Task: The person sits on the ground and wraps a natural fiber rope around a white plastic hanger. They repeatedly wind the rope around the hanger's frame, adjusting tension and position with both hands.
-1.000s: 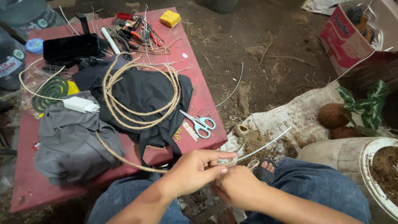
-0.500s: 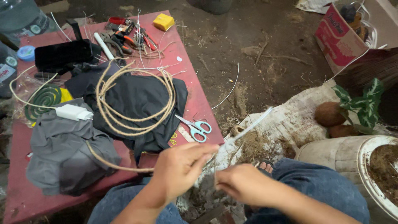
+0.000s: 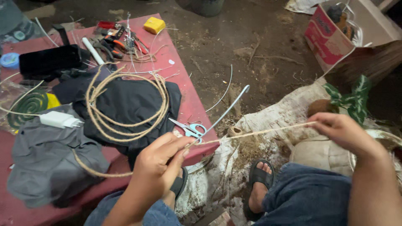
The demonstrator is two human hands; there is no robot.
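Head view: left hand (image 3: 161, 161) is low centre, at the near edge of the red table (image 3: 190, 100). Fingers pinched shut on the jute twine (image 3: 255, 133) and on the near end of a white wire (image 3: 226, 112), which sticks up and away to the right from that pinch.

Right hand (image 3: 341, 132) is out at the right, well apart from the left, closed on the other end of the twine. The strand runs taut and nearly level between the two hands, passing over the white sack (image 3: 284, 115) on the ground.

Behind the left hand, the twine-wrapped length curves back left across the table into the coiled hoop (image 3: 125, 104), which lies on a black cloth (image 3: 130, 96).

Scissors (image 3: 190, 127), teal-handled, lie on the table just beyond the left fingertips, not touching. Grey cloth (image 3: 46, 159) with a white charger (image 3: 58, 120) on it sits at the left. Pliers and hand tools (image 3: 119, 37) at the far table edge. Sandalled foot (image 3: 260, 178) below the strand.
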